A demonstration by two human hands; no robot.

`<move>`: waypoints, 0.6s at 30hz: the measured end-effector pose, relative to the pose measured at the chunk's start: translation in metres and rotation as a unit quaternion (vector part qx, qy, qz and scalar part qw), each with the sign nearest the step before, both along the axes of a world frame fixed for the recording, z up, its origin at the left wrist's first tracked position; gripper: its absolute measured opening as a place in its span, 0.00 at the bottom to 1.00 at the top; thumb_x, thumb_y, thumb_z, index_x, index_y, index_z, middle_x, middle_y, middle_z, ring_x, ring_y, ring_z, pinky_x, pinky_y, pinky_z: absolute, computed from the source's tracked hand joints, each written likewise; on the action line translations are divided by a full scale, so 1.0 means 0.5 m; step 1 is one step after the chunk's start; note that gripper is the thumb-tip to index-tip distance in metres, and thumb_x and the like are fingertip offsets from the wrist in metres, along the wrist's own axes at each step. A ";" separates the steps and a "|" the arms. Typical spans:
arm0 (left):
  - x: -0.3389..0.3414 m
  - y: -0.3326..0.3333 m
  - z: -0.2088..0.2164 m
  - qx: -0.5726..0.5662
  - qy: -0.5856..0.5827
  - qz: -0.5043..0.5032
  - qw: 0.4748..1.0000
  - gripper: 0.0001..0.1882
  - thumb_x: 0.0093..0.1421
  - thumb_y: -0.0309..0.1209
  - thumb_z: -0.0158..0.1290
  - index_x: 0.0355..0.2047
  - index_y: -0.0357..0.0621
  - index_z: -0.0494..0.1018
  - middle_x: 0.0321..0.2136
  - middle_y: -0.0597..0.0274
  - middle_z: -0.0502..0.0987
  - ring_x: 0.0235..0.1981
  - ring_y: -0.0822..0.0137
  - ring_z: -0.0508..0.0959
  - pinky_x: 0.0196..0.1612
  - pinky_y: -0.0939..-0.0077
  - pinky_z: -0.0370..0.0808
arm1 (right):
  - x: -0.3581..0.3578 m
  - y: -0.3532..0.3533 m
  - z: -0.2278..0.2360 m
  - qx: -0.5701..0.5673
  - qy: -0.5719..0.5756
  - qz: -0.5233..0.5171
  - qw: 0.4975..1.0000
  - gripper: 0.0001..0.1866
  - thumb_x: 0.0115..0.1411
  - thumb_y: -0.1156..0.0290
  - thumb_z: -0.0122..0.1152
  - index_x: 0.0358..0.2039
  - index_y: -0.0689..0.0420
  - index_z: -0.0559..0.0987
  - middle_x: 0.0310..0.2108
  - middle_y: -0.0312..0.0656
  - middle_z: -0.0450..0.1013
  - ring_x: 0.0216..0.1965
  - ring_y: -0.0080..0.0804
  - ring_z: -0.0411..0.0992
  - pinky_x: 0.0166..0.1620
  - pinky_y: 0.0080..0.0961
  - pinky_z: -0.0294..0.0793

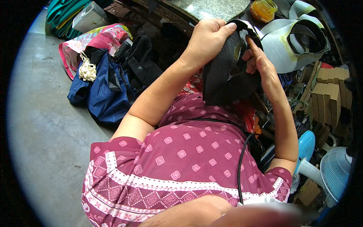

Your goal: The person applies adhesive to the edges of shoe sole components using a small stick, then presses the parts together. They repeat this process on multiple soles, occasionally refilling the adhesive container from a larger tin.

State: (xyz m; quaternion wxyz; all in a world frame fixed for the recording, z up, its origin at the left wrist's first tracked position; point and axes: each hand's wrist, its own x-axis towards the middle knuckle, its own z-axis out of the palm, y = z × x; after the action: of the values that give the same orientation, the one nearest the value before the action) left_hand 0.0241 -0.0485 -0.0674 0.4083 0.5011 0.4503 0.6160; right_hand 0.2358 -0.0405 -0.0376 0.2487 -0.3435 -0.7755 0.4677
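A black, textured leather-like piece [219,81], folded round with an opening in its side, hangs in front of my chest; it resembles a shoe upper. My left hand [207,41] is closed on its top edge, thumb over the rim. Pale, shiny patches show along the inside of that edge. At the opening, my right hand [261,64] has its forefinger stretched up against the inner edge, its other fingers half bent and apart. Just right of it lie curved grey-white pieces [278,47] with yellowish stained edges. A jar [263,10] of orange-yellow stuff stands behind them.
A speckled stone slab [208,8] lies beyond my hands. To the left are a blue bag [106,89], a pink printed bag [100,39] and green folded cloth [62,17]. At right are stacked tan blocks [326,100] and a blue-and-white fan [335,172]. A black cable [242,166] crosses my front.
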 end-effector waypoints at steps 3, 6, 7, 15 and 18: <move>0.009 -0.005 -0.001 0.023 -0.062 -0.020 0.998 0.19 0.67 0.35 0.54 0.23 0.33 0.75 0.14 0.69 0.69 0.20 0.79 0.65 0.23 0.75 0.65 | -0.006 -0.008 0.001 0.023 -0.011 0.033 0.999 0.34 0.71 0.47 0.43 0.68 0.58 0.62 0.41 0.43 0.66 0.38 0.32 0.68 0.45 0.24 0.68; 0.002 -0.001 -0.007 0.016 -0.006 0.012 1.000 0.19 0.67 0.36 0.54 0.24 0.32 0.76 0.14 0.68 0.70 0.20 0.79 0.66 0.24 0.75 0.66 | -0.009 -0.018 0.015 0.130 -0.079 0.054 0.987 0.37 0.65 0.45 0.52 0.68 0.53 0.64 0.41 0.47 0.66 0.43 0.43 0.70 0.49 0.29 0.69; -0.002 0.002 -0.008 0.019 0.000 0.016 1.000 0.19 0.67 0.36 0.54 0.24 0.32 0.76 0.15 0.68 0.70 0.20 0.78 0.66 0.24 0.75 0.67 | -0.008 -0.022 0.022 0.184 -0.133 0.082 0.970 0.35 0.64 0.47 0.53 0.66 0.53 0.67 0.41 0.47 0.67 0.42 0.44 0.70 0.49 0.29 0.70; 0.008 -0.003 -0.020 -0.005 -0.063 -0.022 0.998 0.18 0.67 0.36 0.54 0.26 0.32 0.77 0.14 0.66 0.70 0.20 0.78 0.67 0.25 0.75 0.67 | -0.021 -0.016 0.036 0.156 -0.074 -0.025 0.985 0.29 0.66 0.50 0.53 0.57 0.60 0.76 0.41 0.49 0.68 0.44 0.43 0.71 0.49 0.30 0.71; 0.003 0.007 -0.023 0.029 -0.020 0.011 0.999 0.19 0.67 0.36 0.54 0.24 0.33 0.76 0.14 0.67 0.70 0.20 0.79 0.66 0.24 0.75 0.67 | -0.018 -0.016 0.036 0.212 -0.105 0.026 0.971 0.28 0.66 0.49 0.54 0.55 0.59 0.77 0.41 0.49 0.68 0.42 0.44 0.71 0.47 0.31 0.71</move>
State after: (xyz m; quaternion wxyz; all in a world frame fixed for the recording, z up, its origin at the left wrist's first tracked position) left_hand 0.0255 -0.0451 -0.0788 0.3955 0.4950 0.4292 0.6436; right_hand 0.2270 -0.0484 -0.0197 0.2207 -0.3094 -0.8875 0.2604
